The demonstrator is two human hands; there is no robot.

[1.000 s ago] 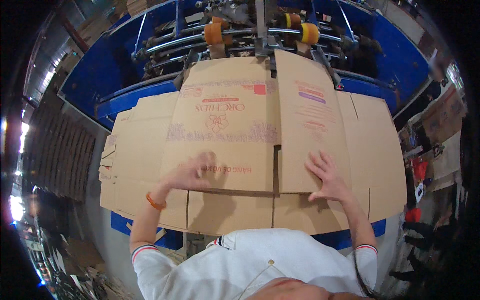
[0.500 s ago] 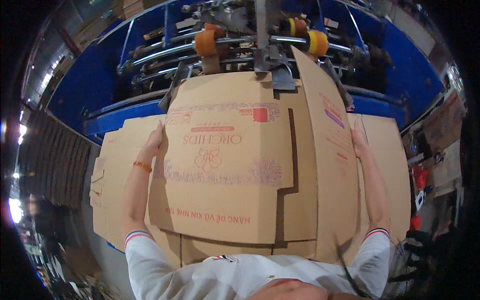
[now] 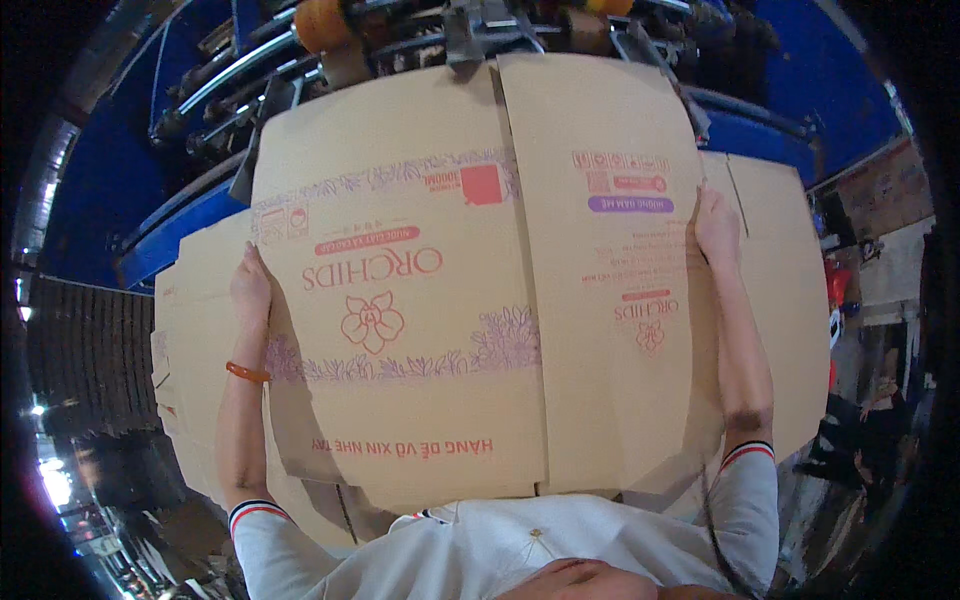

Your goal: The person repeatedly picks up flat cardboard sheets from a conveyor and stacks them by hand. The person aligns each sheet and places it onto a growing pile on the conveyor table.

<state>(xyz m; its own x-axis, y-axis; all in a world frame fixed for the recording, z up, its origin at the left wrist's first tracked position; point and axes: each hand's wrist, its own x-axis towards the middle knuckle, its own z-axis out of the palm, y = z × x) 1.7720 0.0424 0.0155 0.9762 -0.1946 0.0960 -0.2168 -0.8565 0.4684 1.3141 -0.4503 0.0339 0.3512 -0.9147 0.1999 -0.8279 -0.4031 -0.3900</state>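
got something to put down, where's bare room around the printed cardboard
Bare lower cardboard: between the right hand and right edge, and between the left hand and left edge. Crowded: the far end of the printed cardboard, by the metal guides; near end, by the white shirt.

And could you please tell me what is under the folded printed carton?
A flat cardboard blank shows beyond both sides of the folded printed carton; whatever lies beneath its middle is covered.
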